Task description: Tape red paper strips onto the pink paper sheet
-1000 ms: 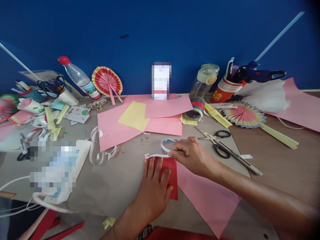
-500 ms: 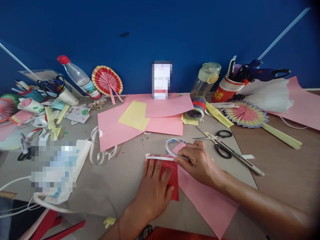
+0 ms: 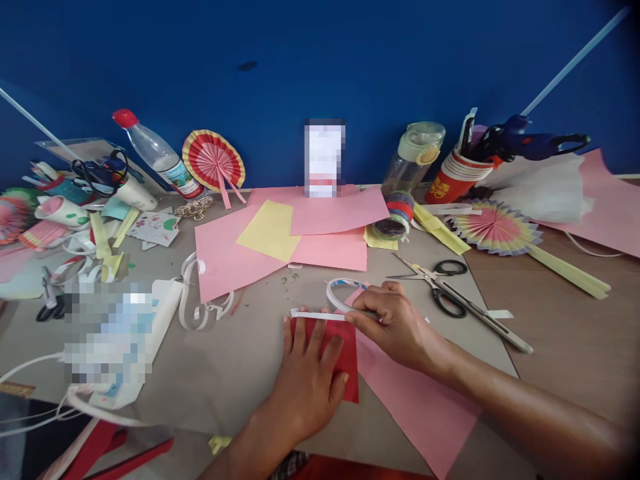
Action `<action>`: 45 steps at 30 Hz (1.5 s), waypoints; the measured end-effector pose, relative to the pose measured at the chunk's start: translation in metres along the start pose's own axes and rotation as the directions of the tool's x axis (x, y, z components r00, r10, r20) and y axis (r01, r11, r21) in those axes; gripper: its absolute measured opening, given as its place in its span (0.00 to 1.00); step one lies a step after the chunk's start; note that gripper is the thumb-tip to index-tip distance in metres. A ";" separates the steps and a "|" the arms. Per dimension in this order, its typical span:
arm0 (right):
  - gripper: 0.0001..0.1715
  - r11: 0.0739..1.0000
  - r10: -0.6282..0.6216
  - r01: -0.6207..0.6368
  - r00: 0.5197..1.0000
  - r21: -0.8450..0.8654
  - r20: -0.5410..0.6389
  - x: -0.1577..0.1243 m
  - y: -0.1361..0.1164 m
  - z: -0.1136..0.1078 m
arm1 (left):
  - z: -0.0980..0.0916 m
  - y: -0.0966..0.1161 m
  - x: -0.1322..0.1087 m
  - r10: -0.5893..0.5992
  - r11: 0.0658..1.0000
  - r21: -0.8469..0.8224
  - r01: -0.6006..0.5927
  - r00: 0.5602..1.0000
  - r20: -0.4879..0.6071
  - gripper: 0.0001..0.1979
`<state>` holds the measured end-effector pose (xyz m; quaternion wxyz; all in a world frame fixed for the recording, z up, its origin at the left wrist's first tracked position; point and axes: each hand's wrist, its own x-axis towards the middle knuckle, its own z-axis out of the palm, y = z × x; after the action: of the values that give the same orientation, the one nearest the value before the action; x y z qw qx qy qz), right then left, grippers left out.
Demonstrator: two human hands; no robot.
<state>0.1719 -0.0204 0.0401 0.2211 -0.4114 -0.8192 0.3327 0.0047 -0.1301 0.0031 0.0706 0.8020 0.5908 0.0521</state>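
Note:
A red sheet of paper (image 3: 349, 360) lies on the table in front of me, with a white strip of tape (image 3: 333, 316) along its far edge. My left hand (image 3: 313, 373) rests flat on the red paper, fingers spread, fingertips at the strip. My right hand (image 3: 387, 320) is closed around a roll of tape (image 3: 333, 293), white with blue print inside, at the strip's right end. The strip appears to run into that hand. A pink sheet (image 3: 415, 407) lies under my right forearm, beside the red paper.
Scissors (image 3: 445, 293) and a utility knife (image 3: 500, 327) lie right of my right hand. Pink sheets (image 3: 225, 253) and a yellow piece (image 3: 267, 230) lie beyond. A phone (image 3: 325, 160), a bottle (image 3: 160, 157), a tumbler (image 3: 413, 153) and red paper cups (image 3: 450, 180) stand along the blue partition.
The tape roll and my right hand have shifted very slightly left. My left hand stays on the red paper with little change.

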 end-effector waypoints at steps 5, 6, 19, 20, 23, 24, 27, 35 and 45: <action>0.15 1.000 0.006 -0.006 0.999 -0.005 -0.033 -0.002 0.002 -0.001 | -0.002 -0.002 0.000 0.004 1.000 -0.025 -0.004 1.000 0.028 0.22; 0.16 1.000 0.013 -0.013 0.999 -0.003 -0.035 -0.003 0.003 -0.001 | -0.004 -0.003 0.000 0.005 1.000 -0.030 -0.004 0.999 0.044 0.22; 0.20 0.823 0.238 -0.324 0.942 0.467 0.236 0.045 -0.027 -0.010 | -0.005 -0.002 0.001 0.021 0.999 0.022 -0.023 0.997 0.074 0.23; 0.21 0.782 0.213 -0.323 0.942 0.533 0.258 0.054 -0.033 -0.011 | -0.005 -0.002 0.000 0.020 1.000 0.019 -0.022 0.997 0.072 0.23; 0.20 0.676 0.144 -0.300 0.949 0.672 0.279 0.079 -0.050 -0.009 | -0.004 -0.003 0.000 0.024 0.999 0.019 -0.025 0.998 0.050 0.23; 0.19 0.646 0.137 -0.301 0.950 0.702 0.281 0.085 -0.054 -0.007 | -0.003 -0.003 0.000 0.028 0.999 0.019 -0.029 0.999 0.045 0.23; 0.17 0.619 0.125 -0.318 0.943 0.718 0.309 0.090 -0.060 -0.001 | -0.002 -0.004 0.000 0.031 0.999 0.008 -0.032 0.999 0.044 0.22; 0.14 0.947 0.086 -0.122 0.988 0.298 0.131 0.044 -0.036 -0.003 | -0.004 -0.005 -0.002 0.040 0.998 -0.051 -0.039 0.999 0.014 0.21; 0.13 0.992 -0.114 0.115 0.993 -0.058 0.018 0.004 0.001 0.002 | -0.010 -0.009 -0.001 0.019 0.956 -0.290 -0.042 0.997 -0.081 0.12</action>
<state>0.1693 -0.0170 0.0385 0.2217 -0.3674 -0.8525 0.2984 -0.0056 -0.1275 0.0117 0.1643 0.7892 0.5666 0.1705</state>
